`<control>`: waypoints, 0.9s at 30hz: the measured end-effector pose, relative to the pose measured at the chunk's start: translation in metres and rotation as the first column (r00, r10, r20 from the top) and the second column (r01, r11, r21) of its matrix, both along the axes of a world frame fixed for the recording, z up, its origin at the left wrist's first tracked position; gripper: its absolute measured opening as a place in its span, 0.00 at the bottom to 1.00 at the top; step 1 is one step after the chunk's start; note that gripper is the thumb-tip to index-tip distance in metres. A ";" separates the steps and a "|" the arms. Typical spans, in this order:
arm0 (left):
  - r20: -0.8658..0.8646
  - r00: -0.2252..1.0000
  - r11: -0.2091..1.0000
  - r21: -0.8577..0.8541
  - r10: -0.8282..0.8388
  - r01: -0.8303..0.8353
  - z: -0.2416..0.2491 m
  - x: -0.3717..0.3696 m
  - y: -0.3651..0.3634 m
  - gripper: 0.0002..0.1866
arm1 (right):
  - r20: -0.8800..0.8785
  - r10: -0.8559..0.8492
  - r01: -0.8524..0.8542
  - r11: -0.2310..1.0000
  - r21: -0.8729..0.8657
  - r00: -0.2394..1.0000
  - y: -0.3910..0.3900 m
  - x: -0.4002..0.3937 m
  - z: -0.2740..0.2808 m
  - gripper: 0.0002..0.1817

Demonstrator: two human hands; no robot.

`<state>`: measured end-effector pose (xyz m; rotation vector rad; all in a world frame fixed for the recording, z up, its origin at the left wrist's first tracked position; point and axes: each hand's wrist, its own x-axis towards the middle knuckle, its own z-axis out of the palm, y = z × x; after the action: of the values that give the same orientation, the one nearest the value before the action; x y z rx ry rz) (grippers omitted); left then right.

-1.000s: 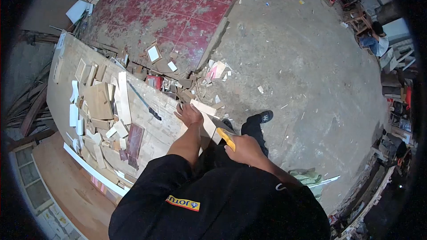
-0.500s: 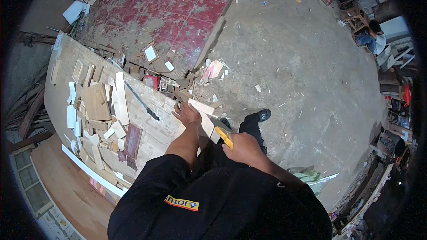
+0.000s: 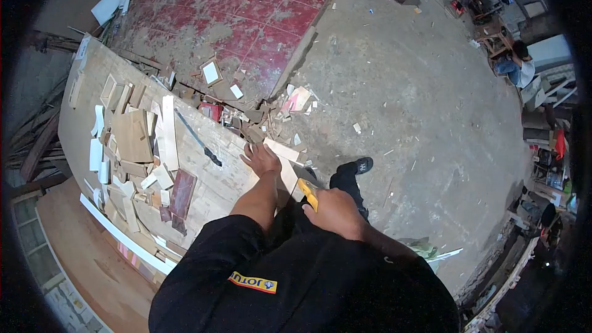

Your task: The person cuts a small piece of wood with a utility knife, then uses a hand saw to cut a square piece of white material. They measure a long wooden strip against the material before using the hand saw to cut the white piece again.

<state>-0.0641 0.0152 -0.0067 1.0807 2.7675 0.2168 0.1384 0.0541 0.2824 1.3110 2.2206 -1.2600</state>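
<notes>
While my left hand (image 3: 261, 159) presses flat and open on the wood strip (image 3: 285, 159) at the counter (image 3: 216, 179) edge, my right hand (image 3: 333, 211) has its grip closed on the yellow-handled saw (image 3: 308, 189), mid-cut, and the next stroke calls for a steady, straight push.

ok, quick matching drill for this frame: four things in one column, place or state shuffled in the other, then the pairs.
1. left hand
2. right hand
3. black-handled tool
4. dark red board

A. lies loose on the bench, untouched
B. grips the yellow saw handle
C. pressed flat on the pale wood strip
D. lies among the offcuts

Pairs: 1-C, 2-B, 3-A, 4-D
</notes>
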 end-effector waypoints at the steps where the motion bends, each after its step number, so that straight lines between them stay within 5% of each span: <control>1: -0.018 1.000 1.000 0.005 -0.005 0.005 0.000 0.000 -0.001 0.17 | 0.000 0.005 -0.005 1.000 0.000 1.000 0.000 -0.002 -0.006 0.20; 8: 0.004 1.000 1.000 -0.007 -0.003 0.003 0.001 -0.001 0.000 0.18 | -0.034 -0.068 0.070 0.996 0.057 0.997 -0.004 -0.014 -0.085 0.18; 15: 0.019 1.000 1.000 -0.001 -0.003 0.003 0.000 -0.001 -0.004 0.17 | -0.024 0.029 -0.029 1.000 0.003 0.999 -0.002 0.002 -0.020 0.23; 23: 0.024 1.000 1.000 -0.001 0.003 -0.003 0.000 0.000 -0.002 0.16 | -0.007 -0.028 0.028 0.998 0.053 1.000 0.000 -0.013 -0.077 0.24; 27: 0.014 1.000 0.999 0.048 -0.012 0.012 -0.004 -0.001 0.000 0.21 | -0.045 -0.001 0.002 1.000 0.024 0.999 -0.001 -0.002 -0.059 0.25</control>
<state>-0.0654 0.0152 -0.0103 1.1023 2.7560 0.2899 0.1364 0.0528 0.2231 1.3058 2.2727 -1.2793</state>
